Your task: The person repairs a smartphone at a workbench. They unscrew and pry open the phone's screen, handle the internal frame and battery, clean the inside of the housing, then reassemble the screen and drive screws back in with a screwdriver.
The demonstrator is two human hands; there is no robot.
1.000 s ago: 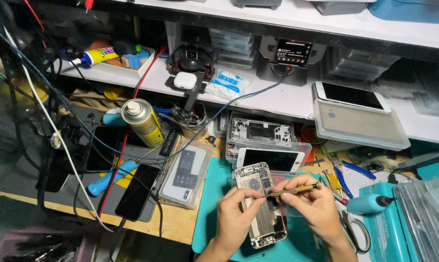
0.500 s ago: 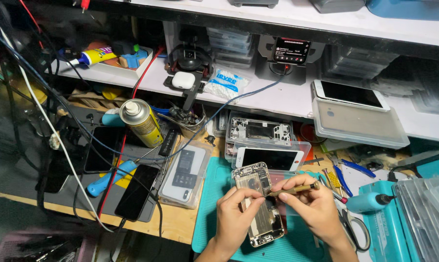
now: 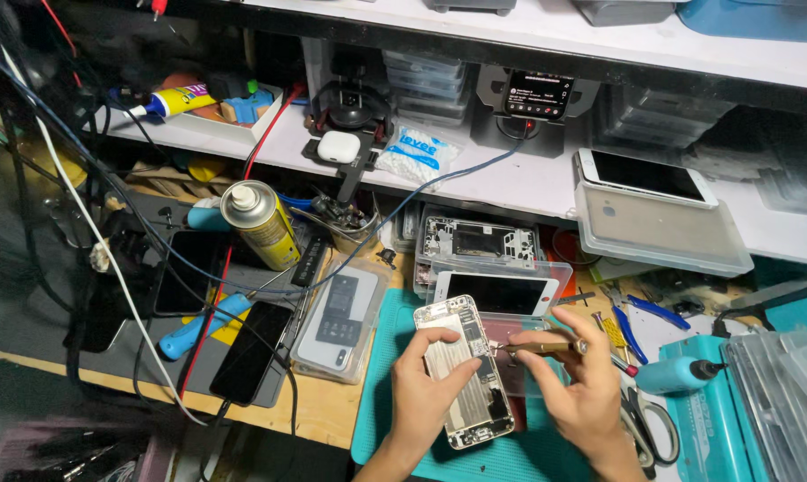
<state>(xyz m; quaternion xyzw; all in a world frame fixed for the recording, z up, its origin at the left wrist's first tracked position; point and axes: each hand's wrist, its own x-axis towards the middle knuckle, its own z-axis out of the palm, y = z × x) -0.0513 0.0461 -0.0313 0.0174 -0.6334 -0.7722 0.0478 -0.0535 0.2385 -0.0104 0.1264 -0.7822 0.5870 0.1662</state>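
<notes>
Phone chassis (image 3: 464, 373), opened with its silver inner plates and small parts showing, lies on the teal work mat (image 3: 386, 375) at about six o'clock in the view, tilted so its top end leans toward eleven o'clock. Largest around it is the wooden bench (image 3: 319, 412), and across twelve o'clock runs a long white shelf (image 3: 511, 183) carrying a clear flat plastic box (image 3: 658, 234) with a white phone (image 3: 643, 175) lying on top at two o'clock. A dark grey mat (image 3: 167, 344) spreads out at nine o'clock, with two black phones resting on it. A yellow spray can (image 3: 259, 223) stands upright at ten o'clock from the chassis, among looping black and white cables. Just beyond the chassis, at twelve o'clock, a white-faced phone (image 3: 495, 292) lies on a clear tray. The left hand (image 3: 421, 397) grips the chassis from its left edge, thumb laid over the face and fingers curled underneath, closed firmly on it. The right hand (image 3: 582, 393) sits at three o'clock of the chassis, fingers pinched closed around a slim brass-coloured tool (image 3: 539, 348) whose tip points toward nine o'clock and meets the upper right of the chassis. A teal squeeze bottle (image 3: 676, 375) lies at three o'clock beyond the right hand, and scissors (image 3: 646, 427) rest near four o'clock. A small white earbud case (image 3: 338, 145) sits on the shelf at eleven o'clock.
</notes>
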